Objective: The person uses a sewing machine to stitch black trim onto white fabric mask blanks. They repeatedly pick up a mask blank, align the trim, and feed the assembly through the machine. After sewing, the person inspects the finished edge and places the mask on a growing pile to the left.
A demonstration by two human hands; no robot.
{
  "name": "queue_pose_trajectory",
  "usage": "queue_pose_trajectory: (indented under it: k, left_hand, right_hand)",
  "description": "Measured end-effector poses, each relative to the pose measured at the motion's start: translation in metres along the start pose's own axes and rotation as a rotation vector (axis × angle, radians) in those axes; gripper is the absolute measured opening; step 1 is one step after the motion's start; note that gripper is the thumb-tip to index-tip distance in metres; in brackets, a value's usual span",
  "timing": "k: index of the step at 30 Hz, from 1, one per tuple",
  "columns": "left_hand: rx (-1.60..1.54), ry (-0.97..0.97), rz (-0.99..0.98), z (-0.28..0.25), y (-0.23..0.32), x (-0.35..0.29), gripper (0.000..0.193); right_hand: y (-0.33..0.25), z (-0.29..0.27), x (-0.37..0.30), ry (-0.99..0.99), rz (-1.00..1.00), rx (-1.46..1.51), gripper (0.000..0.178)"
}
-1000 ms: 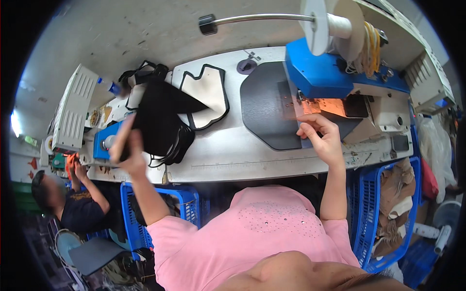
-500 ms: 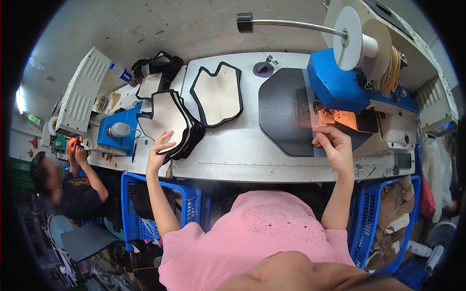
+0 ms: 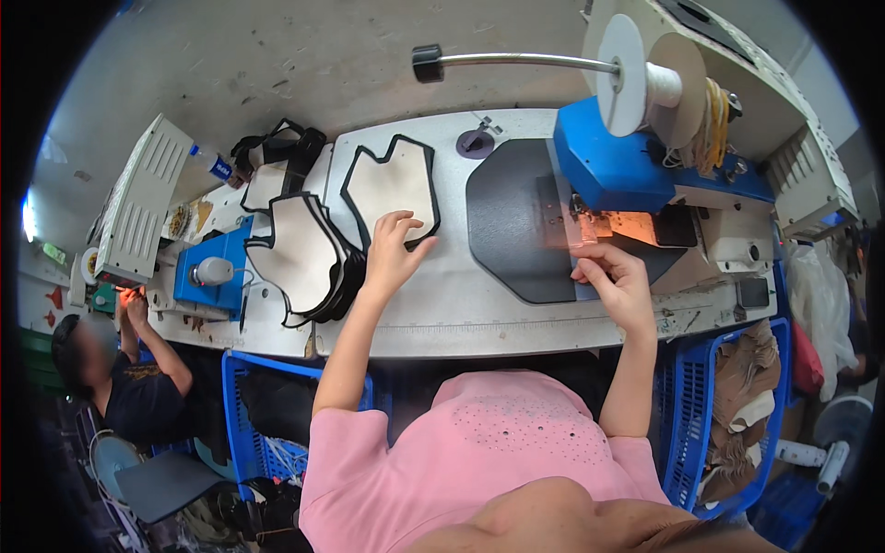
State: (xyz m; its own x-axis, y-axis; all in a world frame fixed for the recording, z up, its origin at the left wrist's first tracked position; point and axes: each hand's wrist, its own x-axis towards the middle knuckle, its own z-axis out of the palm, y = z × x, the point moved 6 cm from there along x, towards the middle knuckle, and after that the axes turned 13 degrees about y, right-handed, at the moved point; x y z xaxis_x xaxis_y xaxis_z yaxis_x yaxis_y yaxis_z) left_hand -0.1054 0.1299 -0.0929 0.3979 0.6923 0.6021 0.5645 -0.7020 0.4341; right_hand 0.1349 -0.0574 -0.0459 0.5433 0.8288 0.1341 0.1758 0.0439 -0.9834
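Note:
My left hand [image 3: 395,258] has its fingers spread over the near edge of a single cream panel with black edging [image 3: 392,184]; whether it touches the panel I cannot tell. To its left lies a stack of similar cream panels [image 3: 297,258] with black borders. My right hand [image 3: 616,284] is closed, thumb against forefinger, at the front of a blue-headed machine [image 3: 608,152]. Whatever is in that pinch is hidden or too small to name. Orange light falls on the machine's work area [image 3: 616,226], just beyond my fingertips. A dark eight-sided mat [image 3: 512,226] spreads left of my right hand.
A thread spool [image 3: 662,85] hangs above the machine. Blue crates [image 3: 235,405] stand below the table, the right one holding brown scraps [image 3: 742,405]. On the far left, another person [image 3: 138,369] works beside a second blue machine [image 3: 212,269]. More black-edged pieces [image 3: 277,161] lie behind the stack.
My left hand has left the panel stack and moved right to the single panel. My right hand keeps its pinch beside the lit work area. The whole view has shifted slightly.

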Motion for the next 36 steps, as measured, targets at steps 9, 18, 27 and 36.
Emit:
queue_pose_trajectory:
  k: [9, 18, 27, 36]
  left_hand:
    - [-0.796, 0.314, -0.571, -0.019, -0.027, 0.04, 0.015]
    - [-0.792, -0.592, 0.19, -0.016, 0.168, -0.019, 0.008]
    - [-0.04, -0.089, 0.487, 0.013, 0.184, 0.01, 0.032]
    - [-0.022, -0.174, 0.529, 0.028, 0.208, 0.008, 0.038]
  right_hand:
    - [-0.001, -0.002, -0.001, 0.011, -0.02, -0.035, 0.016]
    - [-0.037, 0.029, -0.001, 0.193, -0.405, -0.532, 0.018]
    - [-0.024, 0.006, -0.025, 0.173, -0.315, -0.554, 0.018]
    - [-0.02, 0.002, -0.005, 0.377, -0.279, -0.729, 0.026]
